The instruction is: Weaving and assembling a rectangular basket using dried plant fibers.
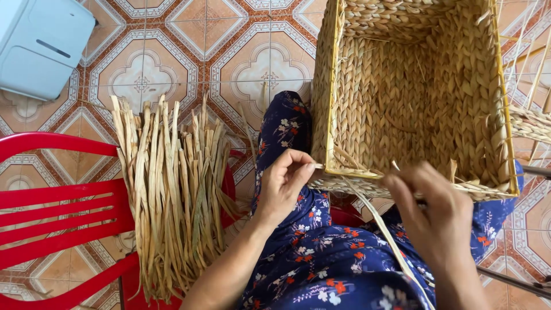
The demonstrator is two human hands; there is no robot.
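Observation:
A square woven straw basket (350, 74) with a yellow wire rim rests on my lap, its opening facing me. My left hand (284, 181) pinches the near rim at the basket's lower left corner, fingers closed on the weave. My right hand (433, 218) hovers at the near rim further right and grips a long pale straw strand (385, 227) that runs down across my blue flowered clothing (321, 258). Loose strand ends stick up along the rim.
A bundle of dried straw strips (172, 195) lies over a red plastic chair (51, 212) at my left. A pale blue box (37, 43) sits at the top left on the patterned tile floor (189, 51). More loose straws (531, 97) fan out on the right.

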